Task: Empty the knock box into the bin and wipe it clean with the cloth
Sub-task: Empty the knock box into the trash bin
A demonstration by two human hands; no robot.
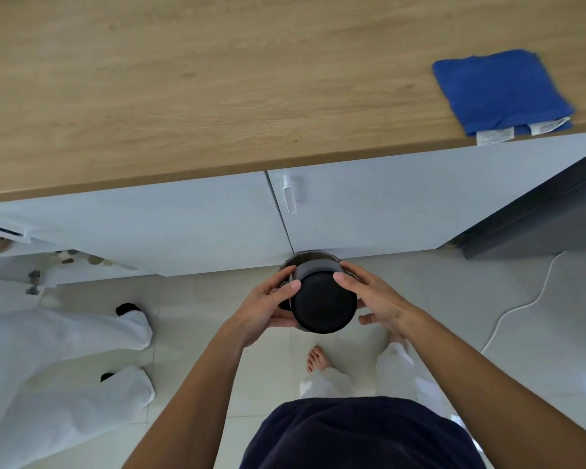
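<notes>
The black round knock box (pixel 323 304) is held in front of me above the tiled floor, turned so its flat base faces the camera. My left hand (pixel 268 304) grips its left side and my right hand (pixel 372 296) grips its right side. A dark round rim (pixel 310 256) shows just beyond the box, low against the cabinet; I cannot tell whether it is the bin or part of the box. The folded blue cloth (pixel 501 89) lies on the wooden countertop (pixel 183 96) at the far right, near the front edge.
White cabinet doors (pixel 386 204) with a handle (pixel 290 196) stand under the counter. Another person in white trousers (pixel 65 350) stands at the left by an open cabinet. A white cable (pixel 521 302) runs across the floor at the right, below a dark appliance (pixel 548 218).
</notes>
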